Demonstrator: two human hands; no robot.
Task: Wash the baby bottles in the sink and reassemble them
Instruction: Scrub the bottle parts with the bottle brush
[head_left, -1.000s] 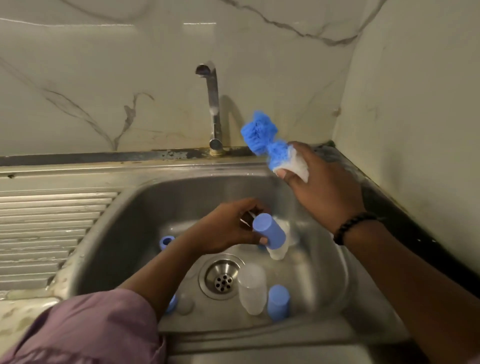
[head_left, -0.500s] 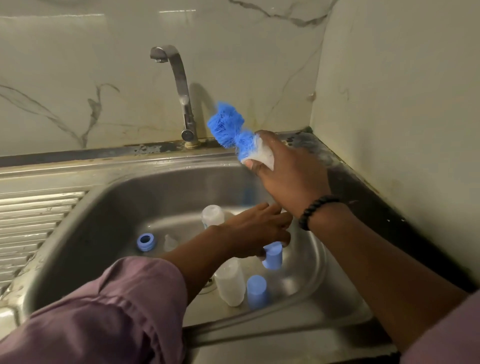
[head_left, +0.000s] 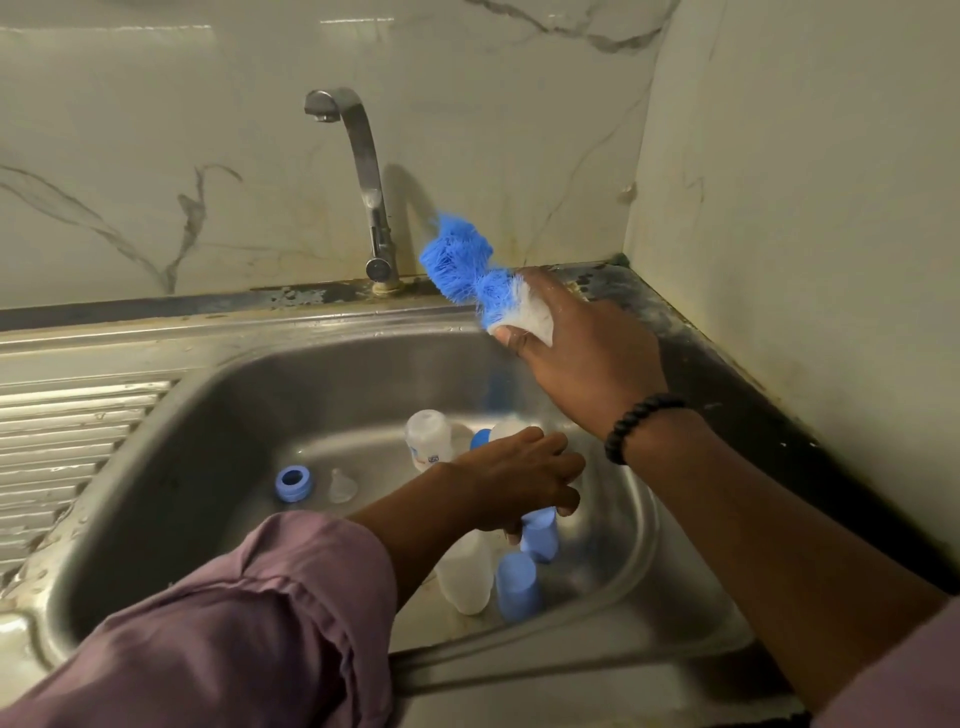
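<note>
Ring and teat: I see a blue collar ring and clear teat loose at 9 o'clock in the sink.
Bottles: I see all apart, caps off; assembly undone.
Label: printed bottle, unreadable.
Left hand: fingers curled over a blue cap.
Right hand: clamped on brush, 1 o'clock.

Left hand reaches low, palm down, fingers curled. Right hand is raised farther back, fingers clenched, wrist bent.

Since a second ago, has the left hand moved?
Yes. The left hand went from above the drain toward the sink's right wall, setting a blue cap down.
</note>
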